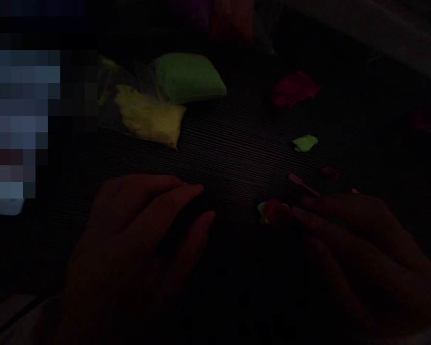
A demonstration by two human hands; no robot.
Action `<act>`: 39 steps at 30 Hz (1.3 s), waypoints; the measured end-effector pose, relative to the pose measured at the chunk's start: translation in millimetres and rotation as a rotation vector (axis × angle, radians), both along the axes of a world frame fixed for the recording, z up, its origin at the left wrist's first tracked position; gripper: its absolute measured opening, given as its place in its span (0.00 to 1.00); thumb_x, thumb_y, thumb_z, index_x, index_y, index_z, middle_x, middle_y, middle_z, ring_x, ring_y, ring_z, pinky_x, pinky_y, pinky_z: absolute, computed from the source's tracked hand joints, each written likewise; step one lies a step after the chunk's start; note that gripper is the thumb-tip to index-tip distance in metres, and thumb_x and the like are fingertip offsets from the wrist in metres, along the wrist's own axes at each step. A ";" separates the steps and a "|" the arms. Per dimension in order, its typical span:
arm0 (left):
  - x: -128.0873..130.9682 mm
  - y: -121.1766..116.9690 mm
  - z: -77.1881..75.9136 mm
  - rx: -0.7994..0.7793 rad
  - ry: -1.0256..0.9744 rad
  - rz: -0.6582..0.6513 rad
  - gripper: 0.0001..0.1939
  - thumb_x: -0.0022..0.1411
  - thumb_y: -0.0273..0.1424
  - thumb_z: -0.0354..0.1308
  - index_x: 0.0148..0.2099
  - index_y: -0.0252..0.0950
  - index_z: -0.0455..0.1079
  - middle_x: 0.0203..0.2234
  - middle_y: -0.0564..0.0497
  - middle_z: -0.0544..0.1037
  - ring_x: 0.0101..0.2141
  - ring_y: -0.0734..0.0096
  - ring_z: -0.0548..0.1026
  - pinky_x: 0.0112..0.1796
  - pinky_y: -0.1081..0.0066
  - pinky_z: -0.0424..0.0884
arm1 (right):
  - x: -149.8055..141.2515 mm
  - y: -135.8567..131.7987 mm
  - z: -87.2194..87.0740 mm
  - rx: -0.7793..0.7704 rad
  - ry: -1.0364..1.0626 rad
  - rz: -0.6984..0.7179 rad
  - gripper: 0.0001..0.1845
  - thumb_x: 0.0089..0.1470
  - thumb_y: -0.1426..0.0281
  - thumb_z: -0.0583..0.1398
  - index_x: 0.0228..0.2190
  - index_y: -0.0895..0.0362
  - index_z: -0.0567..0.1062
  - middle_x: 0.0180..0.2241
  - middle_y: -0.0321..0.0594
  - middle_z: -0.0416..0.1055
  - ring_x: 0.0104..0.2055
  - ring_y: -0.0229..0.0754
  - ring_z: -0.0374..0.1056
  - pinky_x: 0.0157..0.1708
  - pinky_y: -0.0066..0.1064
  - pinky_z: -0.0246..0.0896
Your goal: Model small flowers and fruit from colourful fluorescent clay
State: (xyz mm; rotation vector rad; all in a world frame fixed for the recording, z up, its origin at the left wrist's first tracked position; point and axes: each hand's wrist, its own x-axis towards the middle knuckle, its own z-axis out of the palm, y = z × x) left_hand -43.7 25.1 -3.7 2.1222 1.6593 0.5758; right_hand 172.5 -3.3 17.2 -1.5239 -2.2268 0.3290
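Observation:
The scene is very dark. My left hand (140, 230) lies on the dark striped table (237, 143) with its fingers stretched out to the right, holding nothing. My right hand (355, 249) rests at the lower right, its fingertips touching a small red and green clay piece (275, 213). A thin pink tool (301, 184) lies just above that hand, partly covered by it. A small green clay scrap (305, 143) sits further back.
A clear bag of yellow clay (147, 115) and a bag of green clay (188, 76) lie at the back left. A red clay lump (294, 88) is at the back right, a small red bit (329, 173) nearer. The far left is blurred out.

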 end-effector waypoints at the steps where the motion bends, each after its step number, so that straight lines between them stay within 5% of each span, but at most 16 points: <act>1: -0.3 -0.1 0.1 -0.002 0.003 0.003 0.11 0.54 0.37 0.50 0.41 0.47 0.64 0.37 0.53 0.70 0.40 0.60 0.67 0.39 0.57 0.66 | 3.4 -0.9 0.9 -0.003 0.001 -0.024 0.21 0.47 0.76 0.54 0.44 0.48 0.67 0.38 0.39 0.68 0.42 0.49 0.64 0.39 0.42 0.58; 5: -1.4 -0.9 2.2 -0.001 -0.006 -0.006 0.10 0.55 0.35 0.49 0.41 0.46 0.64 0.38 0.53 0.69 0.41 0.63 0.66 0.40 0.58 0.65 | 21.6 -5.3 1.1 -0.003 -0.124 -0.047 0.22 0.48 0.75 0.54 0.45 0.46 0.64 0.37 0.38 0.67 0.37 0.45 0.65 0.36 0.37 0.58; 11: 11.2 -7.6 6.0 0.117 -0.039 -0.179 0.08 0.53 0.31 0.53 0.37 0.47 0.67 0.33 0.54 0.71 0.38 0.64 0.67 0.36 0.62 0.67 | 29.1 -10.3 -12.4 0.064 -0.266 -0.357 0.13 0.46 0.67 0.59 0.37 0.55 0.71 0.35 0.41 0.69 0.35 0.43 0.65 0.33 0.34 0.60; 26: 37.5 -7.9 9.2 0.167 0.016 -0.289 0.07 0.53 0.29 0.54 0.37 0.42 0.67 0.34 0.53 0.70 0.36 0.69 0.66 0.35 0.67 0.67 | 27.5 -8.2 -15.9 0.019 -0.298 -0.295 0.09 0.51 0.67 0.54 0.35 0.56 0.68 0.33 0.40 0.68 0.35 0.42 0.64 0.31 0.33 0.59; 39: 57.6 -12.2 5.0 0.078 0.079 -0.163 0.16 0.51 0.38 0.55 0.43 0.38 0.65 0.40 0.50 0.69 0.43 0.61 0.63 0.43 0.60 0.63 | 30.8 0.5 -7.5 -0.198 -0.330 -0.146 0.13 0.54 0.65 0.47 0.30 0.56 0.68 0.27 0.40 0.66 0.26 0.39 0.62 0.22 0.31 0.54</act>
